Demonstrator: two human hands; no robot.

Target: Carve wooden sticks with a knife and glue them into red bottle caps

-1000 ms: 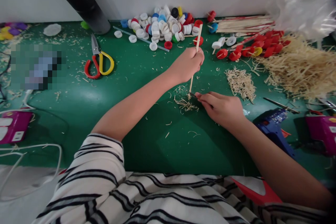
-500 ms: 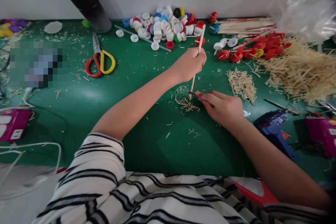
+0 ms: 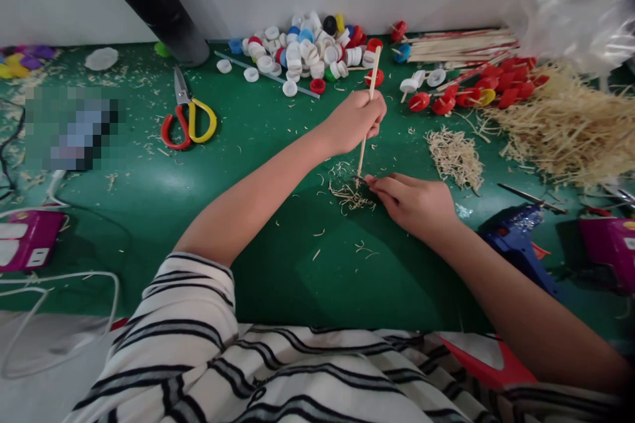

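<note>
My left hand (image 3: 354, 120) is closed round a thin wooden stick (image 3: 373, 68) and holds it nearly upright, its lower tip on the green table (image 3: 278, 277). My right hand (image 3: 415, 203) is closed on a small dark blade (image 3: 361, 179) whose tip meets the foot of the stick. A little heap of pale wood shavings (image 3: 350, 195) lies on the table right under the stick's tip, just left of my right hand.
Bottle caps (image 3: 302, 53) are piled at the back, red-and-yellow scissors (image 3: 187, 117) to the left. Sticks with red caps (image 3: 476, 89) and a big heap of shavings (image 3: 565, 129) lie at the right. A blue glue gun (image 3: 518, 244) sits near my right forearm.
The stick's tilt has shifted slightly back and forth and the blade has stayed at its tip. Both hands have kept their places.
</note>
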